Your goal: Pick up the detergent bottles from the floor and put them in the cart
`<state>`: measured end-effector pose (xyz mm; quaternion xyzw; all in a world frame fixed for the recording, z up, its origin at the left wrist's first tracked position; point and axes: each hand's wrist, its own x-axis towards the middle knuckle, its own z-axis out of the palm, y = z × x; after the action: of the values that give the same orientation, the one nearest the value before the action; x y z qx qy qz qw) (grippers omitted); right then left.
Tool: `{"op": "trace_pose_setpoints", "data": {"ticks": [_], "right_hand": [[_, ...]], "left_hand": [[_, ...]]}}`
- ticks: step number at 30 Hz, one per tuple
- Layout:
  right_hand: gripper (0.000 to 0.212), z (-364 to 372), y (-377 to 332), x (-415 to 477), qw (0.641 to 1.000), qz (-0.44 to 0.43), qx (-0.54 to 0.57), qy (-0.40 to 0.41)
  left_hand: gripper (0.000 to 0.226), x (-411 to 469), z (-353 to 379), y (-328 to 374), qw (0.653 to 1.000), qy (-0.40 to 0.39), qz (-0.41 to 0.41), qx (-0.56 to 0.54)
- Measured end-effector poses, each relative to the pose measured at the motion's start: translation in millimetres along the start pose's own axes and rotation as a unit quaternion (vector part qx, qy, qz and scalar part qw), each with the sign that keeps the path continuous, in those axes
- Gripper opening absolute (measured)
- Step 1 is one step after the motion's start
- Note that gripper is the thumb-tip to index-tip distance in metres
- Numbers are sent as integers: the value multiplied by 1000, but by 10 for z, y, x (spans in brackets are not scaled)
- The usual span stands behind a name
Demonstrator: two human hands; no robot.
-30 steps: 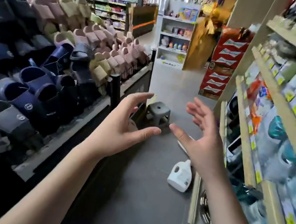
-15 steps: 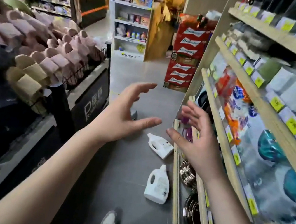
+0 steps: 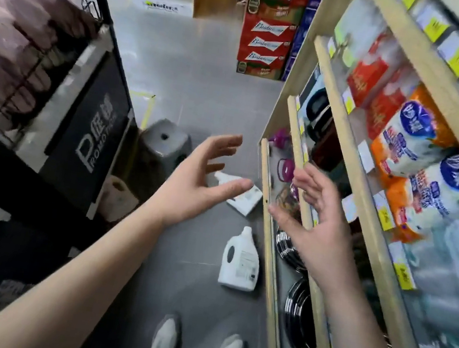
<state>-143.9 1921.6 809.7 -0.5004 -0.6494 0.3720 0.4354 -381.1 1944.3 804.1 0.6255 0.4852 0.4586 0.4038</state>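
Holding our left hand point(image 3: 190, 185) and right hand point(image 3: 318, 233) spread and empty, we have everything left: one white plastic detergent bottle point(image 3: 240, 261) lies near on the grey floor point(image 3: 200, 85), a second white bottle point(image 3: 244, 198), seemingly alike, farther; no cart shows.

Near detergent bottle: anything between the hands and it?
Nothing visible. The near bottle sits on bare floor beside the shelf base, below the open left hand and right hand. The cart is not in view.

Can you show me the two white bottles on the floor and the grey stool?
near bottle point(image 3: 241, 269): head view, middle of its body
far bottle point(image 3: 244, 202): head view, its visible body
grey stool point(image 3: 173, 143): head view, seat top
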Motion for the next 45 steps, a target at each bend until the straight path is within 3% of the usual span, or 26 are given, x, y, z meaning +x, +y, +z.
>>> {"op": "trace_pose_setpoints", "data": {"ticks": [6,16,22,27,31,35,40,45], "right_hand": [[77,121,1386,205,999,49,13,-2],[82,744,4368,-213,974,212,72,30],[83,1124,5889,-312,962,270,43,9],[85,1458,6888,-378,950,312,14,10],[87,1635,7459,-494,941,338,-33,3],[88,1757,7784,-623,924,375,-67,1],[95,1797,8039,-732,902,414,-124,24],[98,1819,8134,-784,884,442,-149,-6]], "left_hand": [[63,263,617,-1164,998,1,-67,0],[84,3,1868,-4034,979,-28,-202,-16],[71,-159,2478,-5500,969,-36,-243,-13],[94,-253,2820,-6428,961,-52,-272,-9],[76,-345,3041,-6969,956,-64,-286,1],[103,-464,3130,-7320,952,-58,-296,40],[96,-574,3232,-7510,942,-66,-318,81],[109,-596,3354,-7654,920,-88,-370,97]]}}
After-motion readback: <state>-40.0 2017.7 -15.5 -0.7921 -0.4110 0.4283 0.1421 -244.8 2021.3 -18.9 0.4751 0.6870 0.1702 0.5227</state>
